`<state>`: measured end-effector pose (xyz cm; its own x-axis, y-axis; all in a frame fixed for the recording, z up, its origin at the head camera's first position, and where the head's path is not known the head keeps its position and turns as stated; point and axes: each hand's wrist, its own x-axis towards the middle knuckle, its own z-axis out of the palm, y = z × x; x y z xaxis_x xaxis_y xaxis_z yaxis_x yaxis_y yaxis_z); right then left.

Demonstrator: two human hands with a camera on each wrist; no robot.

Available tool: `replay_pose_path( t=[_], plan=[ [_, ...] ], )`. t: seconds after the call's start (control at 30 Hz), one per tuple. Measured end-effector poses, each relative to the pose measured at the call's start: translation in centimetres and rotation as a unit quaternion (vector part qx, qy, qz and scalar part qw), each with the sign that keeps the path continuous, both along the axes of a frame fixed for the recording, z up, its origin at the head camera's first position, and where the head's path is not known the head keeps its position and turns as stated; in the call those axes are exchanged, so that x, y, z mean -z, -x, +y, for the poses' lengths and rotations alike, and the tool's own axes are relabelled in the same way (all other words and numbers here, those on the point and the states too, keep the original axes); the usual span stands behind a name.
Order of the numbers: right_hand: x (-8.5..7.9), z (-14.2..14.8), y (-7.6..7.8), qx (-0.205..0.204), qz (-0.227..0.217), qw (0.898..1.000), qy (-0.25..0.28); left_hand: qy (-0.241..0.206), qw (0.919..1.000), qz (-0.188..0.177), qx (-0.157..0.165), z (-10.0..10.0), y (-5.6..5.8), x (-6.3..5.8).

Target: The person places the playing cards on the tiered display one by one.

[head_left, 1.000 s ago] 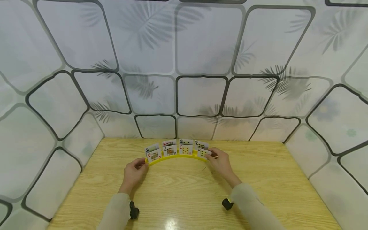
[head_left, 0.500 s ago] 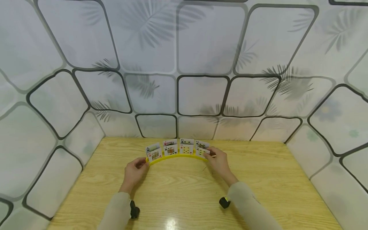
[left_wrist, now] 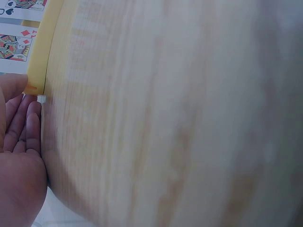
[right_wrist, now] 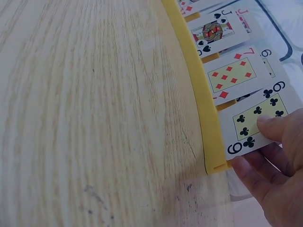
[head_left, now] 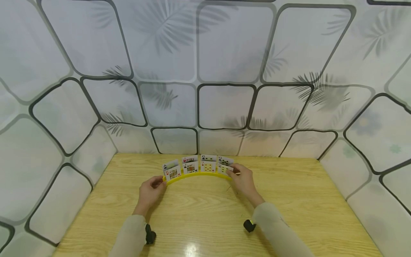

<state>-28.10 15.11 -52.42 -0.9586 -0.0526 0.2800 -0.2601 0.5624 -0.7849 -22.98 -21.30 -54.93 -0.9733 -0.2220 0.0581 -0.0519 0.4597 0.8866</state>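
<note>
A curved yellow card holder (head_left: pixel 196 174) stands on the table with two rows of upright playing cards. My left hand (head_left: pixel 151 192) pinches its left end, thumb on the front face in the left wrist view. My right hand (head_left: pixel 244 181) pinches the six of clubs (right_wrist: pixel 241 123) at the right end of the front row, its thumb on the card's face. That card's lower edge meets the yellow holder. Left of it in front are the seven of diamonds (right_wrist: pixel 232 75), a jack of spades (right_wrist: pixel 214 33) and a king of diamonds (head_left: pixel 173 173).
Behind the front row stand an ace (head_left: pixel 170 164), a red jack (head_left: pixel 189 159), a six (head_left: pixel 208 158) and a ten (head_left: pixel 226 161). The wooden table (head_left: pixel 199 217) extends toward me. A patterned wall (head_left: pixel 224 107) rises at its far edge and both sides.
My right hand has shifted slightly left with the six of clubs, and the card now sits closer to the seven of diamonds. My left hand keeps its place on the holder.
</note>
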Motion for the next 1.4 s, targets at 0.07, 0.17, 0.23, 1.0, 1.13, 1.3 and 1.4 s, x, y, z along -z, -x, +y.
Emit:
replay_pose_path(
  t=[0.07,0.17,0.23,1.0,1.13,1.3,1.4],
  plan=[
    [-0.06,-0.03,-0.01,0.001,-0.005,1.0,-0.004,0.001,1.0,-0.001,0.001,-0.01,0.0,0.01],
    [-0.13,-0.03,-0.05,0.002,-0.015,1.0,-0.008,0.0,1.0,-0.001,0.001,-0.01,-0.02,-0.01],
    [-0.14,0.03,-0.11,0.004,-0.022,1.0,-0.003,-0.001,1.0,0.0,0.001,0.0,-0.05,-0.05],
    [0.41,-0.13,0.09,0.016,-0.014,1.0,0.008,0.0,1.0,0.004,-0.001,0.03,0.03,0.13],
    [0.43,-0.09,0.09,0.02,-0.013,1.0,0.005,-0.004,1.0,0.003,-0.001,0.12,0.02,0.1],
    [0.34,0.05,-0.14,0.024,-0.01,1.0,0.004,-0.003,1.0,0.002,0.0,0.1,-0.02,0.08],
    [0.2,0.2,-0.37,0.025,-0.013,1.0,0.01,0.0,1.0,-0.001,-0.002,0.01,-0.06,0.07]
  ],
)
